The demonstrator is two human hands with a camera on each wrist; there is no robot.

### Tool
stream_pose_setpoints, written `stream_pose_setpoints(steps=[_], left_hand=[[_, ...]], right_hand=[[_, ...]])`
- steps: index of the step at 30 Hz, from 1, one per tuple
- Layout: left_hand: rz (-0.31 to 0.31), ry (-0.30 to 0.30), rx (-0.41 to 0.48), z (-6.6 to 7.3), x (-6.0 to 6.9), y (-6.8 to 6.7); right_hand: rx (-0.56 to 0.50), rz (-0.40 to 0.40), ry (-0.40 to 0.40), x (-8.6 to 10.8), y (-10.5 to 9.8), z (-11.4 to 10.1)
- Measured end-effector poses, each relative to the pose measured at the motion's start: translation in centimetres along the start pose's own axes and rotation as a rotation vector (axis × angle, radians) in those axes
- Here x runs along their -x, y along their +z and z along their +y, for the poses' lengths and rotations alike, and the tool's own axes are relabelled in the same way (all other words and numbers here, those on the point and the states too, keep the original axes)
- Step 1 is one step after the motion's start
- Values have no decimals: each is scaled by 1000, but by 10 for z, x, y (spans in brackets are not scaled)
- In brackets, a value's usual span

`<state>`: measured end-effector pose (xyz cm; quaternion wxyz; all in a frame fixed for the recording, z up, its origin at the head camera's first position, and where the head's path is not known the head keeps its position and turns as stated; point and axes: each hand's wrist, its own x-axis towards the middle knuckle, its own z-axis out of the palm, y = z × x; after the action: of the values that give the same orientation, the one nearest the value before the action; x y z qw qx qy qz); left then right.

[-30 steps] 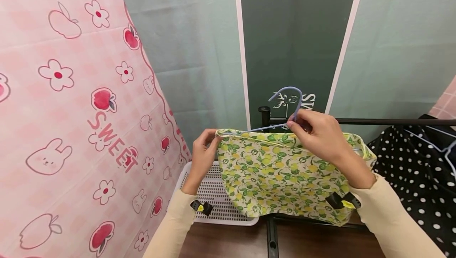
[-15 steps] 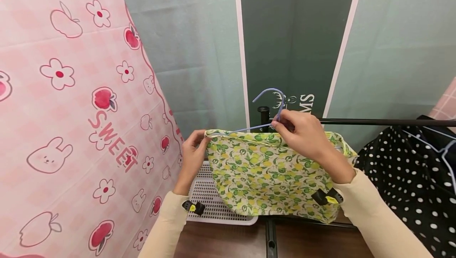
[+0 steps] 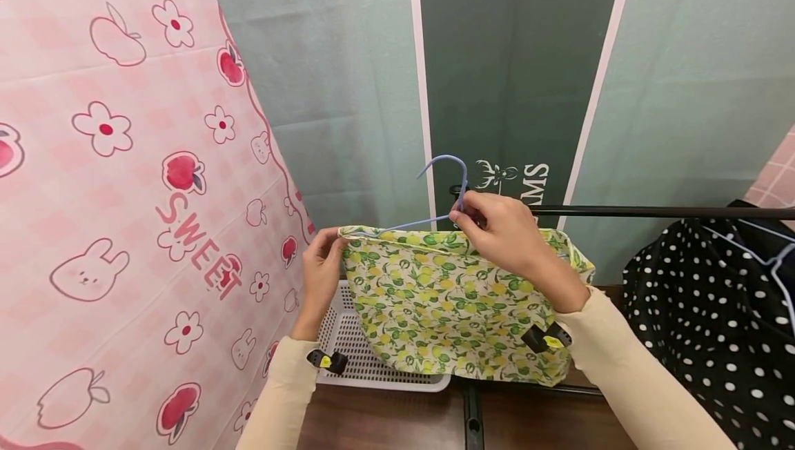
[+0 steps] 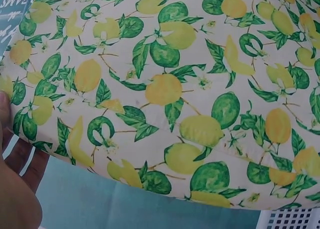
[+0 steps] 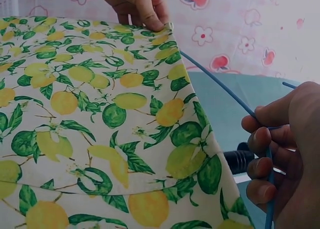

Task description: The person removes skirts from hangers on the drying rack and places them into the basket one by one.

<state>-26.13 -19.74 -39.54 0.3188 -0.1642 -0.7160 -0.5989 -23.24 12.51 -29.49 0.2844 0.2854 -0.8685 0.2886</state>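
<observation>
A lemon-print garment (image 3: 447, 312), perhaps a skirt, hangs spread between my two hands, its upper edge gaping. Inside that edge runs a blue wire hanger (image 3: 413, 223), whose hook sticks up above the cloth. My left hand (image 3: 321, 267) pinches the garment's top left corner between thumb and fingers. With my right hand (image 3: 506, 232) I grip the hanger just below the hook. In the right wrist view, curled fingers wrap the hanger wire (image 5: 220, 84). The hanger's right end is mostly hidden by the cloth and my forearm.
A black clothes rail (image 3: 652, 212) runs behind to the right, with a black polka-dot garment (image 3: 702, 312) hanging there on another light-blue hanger (image 3: 773, 261). Below left, partly behind the lemon cloth, sits a white perforated basket (image 3: 354, 346). Pink printed fabric (image 3: 136, 201) covers the left side.
Both hands have moved left, carrying the hanger and lemon-print garment along. The hook has shifted left past the rail's end post; both holds stay the same.
</observation>
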Motion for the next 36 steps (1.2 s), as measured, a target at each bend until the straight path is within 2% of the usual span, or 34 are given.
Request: stream_pose_setpoints(steps=[6, 17, 21, 29, 36], left_hand=[[25, -45, 14, -3, -1, -10], [72, -25, 95, -6, -6, -24], [103, -32, 94, -7, -8, -30], [159, -32, 57, -8, -13, -41], [174, -44, 84, -7, -16, -46]], right_hand=[[-6, 1, -29, -7, 10, -5], [-58, 37, -88, -14, 28, -17], [-79, 30, -107, -18, 34, -20], [-130, -11, -95, -26, 43, -24], [-149, -24, -90, -30, 50, -28]])
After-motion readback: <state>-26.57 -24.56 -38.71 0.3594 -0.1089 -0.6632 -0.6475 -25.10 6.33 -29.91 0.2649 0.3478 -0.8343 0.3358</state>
